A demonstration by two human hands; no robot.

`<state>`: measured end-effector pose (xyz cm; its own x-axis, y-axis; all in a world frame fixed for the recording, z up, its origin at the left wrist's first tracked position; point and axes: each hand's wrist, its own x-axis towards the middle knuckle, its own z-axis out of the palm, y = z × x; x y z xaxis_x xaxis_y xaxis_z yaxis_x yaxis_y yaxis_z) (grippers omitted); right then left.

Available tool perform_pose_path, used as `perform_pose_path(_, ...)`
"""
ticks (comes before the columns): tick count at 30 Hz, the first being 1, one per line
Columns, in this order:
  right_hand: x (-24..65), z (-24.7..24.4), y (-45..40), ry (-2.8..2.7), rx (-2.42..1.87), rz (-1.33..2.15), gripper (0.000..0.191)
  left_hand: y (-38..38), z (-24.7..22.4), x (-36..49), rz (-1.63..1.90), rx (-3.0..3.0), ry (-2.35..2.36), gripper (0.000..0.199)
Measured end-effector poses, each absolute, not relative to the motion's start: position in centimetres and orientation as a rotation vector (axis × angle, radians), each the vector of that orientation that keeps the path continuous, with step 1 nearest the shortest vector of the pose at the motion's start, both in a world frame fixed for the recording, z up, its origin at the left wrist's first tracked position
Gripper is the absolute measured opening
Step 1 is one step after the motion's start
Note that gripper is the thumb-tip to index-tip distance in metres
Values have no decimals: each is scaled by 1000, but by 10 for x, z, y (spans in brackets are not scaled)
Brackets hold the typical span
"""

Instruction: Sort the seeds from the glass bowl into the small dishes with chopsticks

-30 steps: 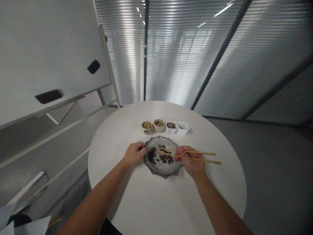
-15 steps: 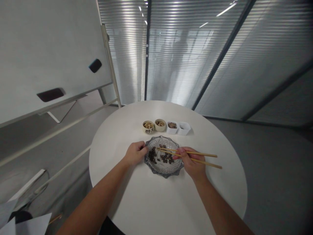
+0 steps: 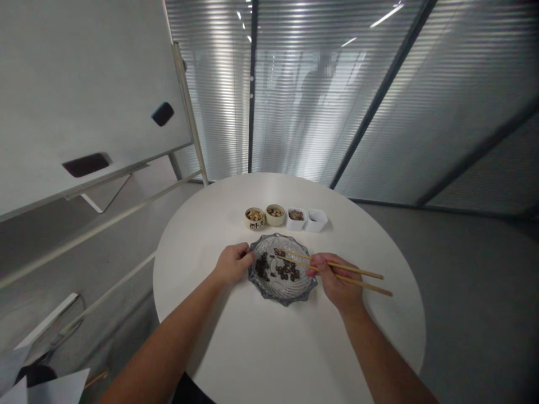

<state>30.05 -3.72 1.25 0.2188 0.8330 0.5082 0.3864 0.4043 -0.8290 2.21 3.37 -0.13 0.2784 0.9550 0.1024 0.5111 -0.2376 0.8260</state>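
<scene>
A scalloped glass dish [image 3: 281, 293] sits on the round white table [image 3: 269, 342], holding several dark beans [image 3: 287, 272] in loose clusters. My left hand [image 3: 233, 264] curls over the dish's left rim, its fingers beside the nearest beans. My right hand [image 3: 337, 282] grips a pair of wooden chopsticks [image 3: 337, 270] to the right of the dish. Their tips reach over the dish near the beans at its far side, and I cannot tell whether they hold a bean.
Beyond the dish stand a lettered cup of nuts [image 3: 255, 219], a beige bowl [image 3: 275, 214] and white square dishes [image 3: 296, 219] [image 3: 316, 220]. A whiteboard on a stand [image 3: 92, 84] rises at left. A person's silhouette [image 3: 315, 118] shows behind a frosted glass wall.
My right hand and the chopsticks have shifted right, with the tips now further back across the dish. My left hand stays on the rim.
</scene>
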Motion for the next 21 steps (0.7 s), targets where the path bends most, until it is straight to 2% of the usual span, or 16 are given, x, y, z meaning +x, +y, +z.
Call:
perform_pose_path(11,288,27,-40,-1606,-1125,224,15,33,2,23,828,1872,1324,27)
perform_pose_path(21,286,32,-44,-1706,-1239,128,26,31,8,23,812,1885,1331,26)
